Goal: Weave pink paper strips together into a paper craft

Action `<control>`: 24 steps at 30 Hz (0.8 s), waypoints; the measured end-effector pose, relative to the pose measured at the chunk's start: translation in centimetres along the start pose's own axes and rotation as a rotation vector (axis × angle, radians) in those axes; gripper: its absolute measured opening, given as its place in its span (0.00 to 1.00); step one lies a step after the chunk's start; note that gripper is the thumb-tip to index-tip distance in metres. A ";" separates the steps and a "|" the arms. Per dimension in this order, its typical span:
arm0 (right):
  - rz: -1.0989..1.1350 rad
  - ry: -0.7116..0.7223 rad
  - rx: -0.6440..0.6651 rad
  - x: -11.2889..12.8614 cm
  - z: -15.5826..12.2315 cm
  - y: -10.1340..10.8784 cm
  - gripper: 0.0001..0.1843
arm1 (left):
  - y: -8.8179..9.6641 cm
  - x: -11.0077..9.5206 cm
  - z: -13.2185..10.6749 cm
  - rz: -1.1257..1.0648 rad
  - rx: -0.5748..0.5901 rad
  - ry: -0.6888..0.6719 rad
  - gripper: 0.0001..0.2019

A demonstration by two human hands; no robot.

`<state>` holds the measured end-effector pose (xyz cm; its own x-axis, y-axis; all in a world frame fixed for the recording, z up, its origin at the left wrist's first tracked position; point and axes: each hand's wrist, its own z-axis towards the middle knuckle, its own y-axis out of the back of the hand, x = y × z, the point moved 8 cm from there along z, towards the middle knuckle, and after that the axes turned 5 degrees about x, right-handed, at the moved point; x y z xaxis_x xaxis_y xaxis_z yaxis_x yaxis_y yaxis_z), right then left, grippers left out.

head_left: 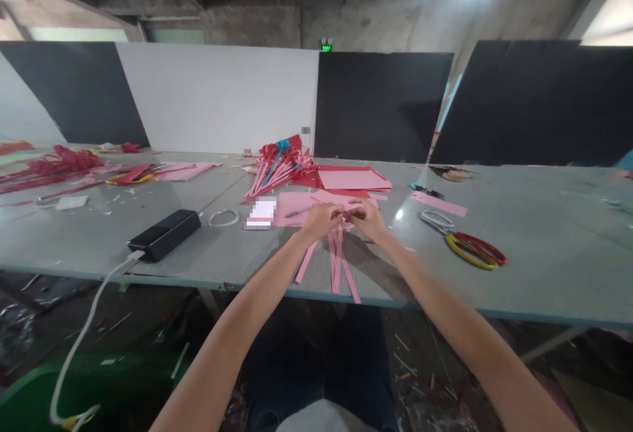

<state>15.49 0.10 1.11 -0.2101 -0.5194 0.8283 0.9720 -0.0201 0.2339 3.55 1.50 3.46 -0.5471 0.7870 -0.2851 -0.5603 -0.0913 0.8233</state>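
Observation:
My left hand (324, 219) and my right hand (366, 217) meet above the table, fingertips closed together on a small piece of pink paper strip (347, 210). My fingers partly hide it, so its exact shape cannot be made out. Below them, several narrow pink paper strips (336, 270) lie toward the table's front edge, one tip reaching it. Under and beside my left hand is a pink paper sheet (287, 202) with a pen (297, 212) on it. Behind my hands lies a stack of pink and red paper sheets (349, 177).
Scissors with red and yellow handles (475, 250) lie right, near a pink strip (440, 204) and small blue-black scissors (426, 190). Left are a black power bank (165, 234) with a white cable, a coiled cable (223, 218) and a blurred-out phone (261, 213). A red-pink paper bundle (281, 161) stands behind.

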 end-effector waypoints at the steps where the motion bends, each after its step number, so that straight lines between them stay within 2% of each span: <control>1: 0.006 0.000 -0.001 -0.1 0.0 0.0 0.19 | 0.0 0.0 0.0 -0.015 0.004 0.004 0.10; 9: 0.060 -0.012 0.005 -0.4 0.3 -0.1 0.18 | 0.3 0.3 0.0 -0.053 -0.013 0.085 0.09; 14: 0.089 -0.043 -0.005 -0.3 0.4 0.2 0.16 | 0.9 1.1 -0.2 -0.068 -0.097 0.163 0.08; 18: 0.062 -0.066 -0.056 -0.3 0.3 0.8 0.15 | 1.6 1.3 -0.4 -0.092 -0.157 0.173 0.09; 22: 0.048 -0.062 -0.094 -0.2 0.3 1.2 0.16 | 1.8 1.0 -0.6 -0.107 -0.143 0.193 0.15; 24: 0.039 -0.052 -0.110 0.0 0.3 1.4 0.16 | 1.8 0.8 -0.6 -0.120 -0.122 0.193 0.13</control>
<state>16.80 0.32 1.58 -0.1748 -0.4764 0.8617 0.9845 -0.0957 0.1468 1.73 1.60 4.40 -0.5743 0.6666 -0.4751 -0.6929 -0.0868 0.7158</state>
